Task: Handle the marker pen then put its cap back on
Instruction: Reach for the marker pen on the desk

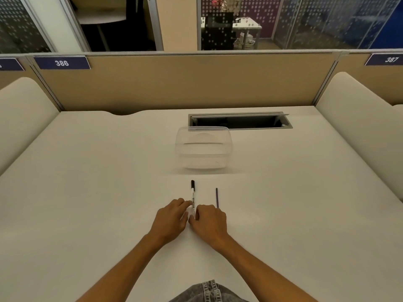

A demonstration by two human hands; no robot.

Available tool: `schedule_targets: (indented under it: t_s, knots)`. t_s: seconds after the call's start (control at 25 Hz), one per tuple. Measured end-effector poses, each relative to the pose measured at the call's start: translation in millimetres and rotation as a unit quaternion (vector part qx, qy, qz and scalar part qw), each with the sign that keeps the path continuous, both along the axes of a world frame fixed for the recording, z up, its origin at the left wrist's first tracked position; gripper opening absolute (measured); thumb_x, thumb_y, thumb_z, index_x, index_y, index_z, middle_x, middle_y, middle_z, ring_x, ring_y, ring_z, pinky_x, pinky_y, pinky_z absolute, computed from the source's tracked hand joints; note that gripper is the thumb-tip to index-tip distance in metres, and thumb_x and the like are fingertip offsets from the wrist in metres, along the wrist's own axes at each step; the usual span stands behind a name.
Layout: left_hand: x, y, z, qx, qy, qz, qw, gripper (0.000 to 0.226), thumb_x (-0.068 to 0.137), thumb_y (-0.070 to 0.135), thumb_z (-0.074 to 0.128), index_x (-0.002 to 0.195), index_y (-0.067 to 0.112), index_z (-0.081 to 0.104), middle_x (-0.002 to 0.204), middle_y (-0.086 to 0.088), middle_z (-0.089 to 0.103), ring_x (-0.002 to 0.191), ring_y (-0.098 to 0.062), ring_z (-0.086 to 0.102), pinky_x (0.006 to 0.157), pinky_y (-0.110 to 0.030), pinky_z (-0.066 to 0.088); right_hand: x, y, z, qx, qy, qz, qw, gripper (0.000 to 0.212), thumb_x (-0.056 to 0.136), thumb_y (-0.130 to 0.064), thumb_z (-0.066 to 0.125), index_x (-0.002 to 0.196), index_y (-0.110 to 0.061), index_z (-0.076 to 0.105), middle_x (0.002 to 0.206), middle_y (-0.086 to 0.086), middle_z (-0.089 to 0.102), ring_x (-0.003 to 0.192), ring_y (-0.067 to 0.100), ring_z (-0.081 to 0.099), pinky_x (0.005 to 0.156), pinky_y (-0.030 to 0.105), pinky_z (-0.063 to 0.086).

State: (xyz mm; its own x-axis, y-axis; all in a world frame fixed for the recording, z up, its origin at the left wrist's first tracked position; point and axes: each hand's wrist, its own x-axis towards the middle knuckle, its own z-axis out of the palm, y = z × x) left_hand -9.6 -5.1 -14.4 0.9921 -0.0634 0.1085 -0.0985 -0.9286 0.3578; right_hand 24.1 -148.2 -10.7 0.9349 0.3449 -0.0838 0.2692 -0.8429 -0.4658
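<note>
A white marker pen with a black cap on its far end lies on the white desk, pointing away from me. Both hands meet at its near end. My left hand touches the barrel from the left with its fingertips. My right hand has curled fingers closed round the near end of the barrel, which is hidden beneath them.
A thin dark stick lies just right of the pen, beside my right hand. A clear plastic container stands further back. Behind it is an open cable slot in the desk, then a tan partition.
</note>
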Motion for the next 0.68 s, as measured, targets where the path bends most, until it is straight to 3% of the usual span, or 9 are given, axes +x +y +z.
schedule_targets:
  t_s: [0.2,0.28,0.48,0.6,0.68]
  knots:
    - [6,-6,3,0.030,-0.015,-0.038,0.999,0.035,0.086,0.009,0.065,0.121,0.017,0.065,0.102,-0.007,0.066,0.085,-0.024,0.065,0.057,-0.032,0.054,-1,-4,2,0.014,0.019,-0.009,1.000,0.030,0.092,-0.047,0.052,0.071,-0.025,0.053,0.064,-0.009,0.058,0.057,0.011,0.052,0.055,0.021,0.034]
    - [7,-7,3,0.040,-0.016,-0.050,0.998,0.035,0.080,0.007,0.073,0.113,0.016,0.070,0.095,-0.009,0.067,0.076,-0.025,0.066,0.054,-0.031,0.056,-2,-4,3,0.020,0.013,-0.015,1.000,0.031,0.091,-0.048,0.053,0.069,-0.026,0.052,0.066,-0.006,0.064,0.052,0.008,0.046,0.049,0.019,0.027]
    - [9,-6,9,0.065,-0.020,-0.059,0.996,0.031,0.076,0.010,0.079,0.106,0.015,0.074,0.089,-0.008,0.067,0.068,-0.023,0.065,0.052,-0.030,0.057,-4,-1,2,0.015,0.003,-0.022,1.000,0.030,0.089,-0.047,0.055,0.083,-0.020,0.067,0.077,-0.004,0.071,0.064,0.014,0.061,0.058,0.022,0.033]
    - [9,-7,14,0.081,-0.020,-0.082,0.993,0.031,0.067,0.013,0.086,0.097,0.016,0.076,0.089,-0.007,0.070,0.065,-0.019,0.066,0.049,-0.024,0.056,-4,-3,2,0.025,-0.005,-0.033,0.999,0.030,0.089,-0.048,0.055,0.082,-0.021,0.067,0.078,-0.005,0.072,0.059,0.008,0.053,0.053,0.017,0.027]
    - [11,-8,19,0.090,-0.033,-0.087,0.992,0.029,0.066,0.016,0.087,0.093,0.017,0.077,0.098,-0.008,0.071,0.070,-0.018,0.068,0.052,-0.023,0.057,-4,-6,3,0.040,-0.015,-0.040,0.998,0.030,0.088,-0.048,0.056,0.082,-0.021,0.068,0.077,-0.005,0.072,0.061,0.007,0.055,0.056,0.017,0.031]
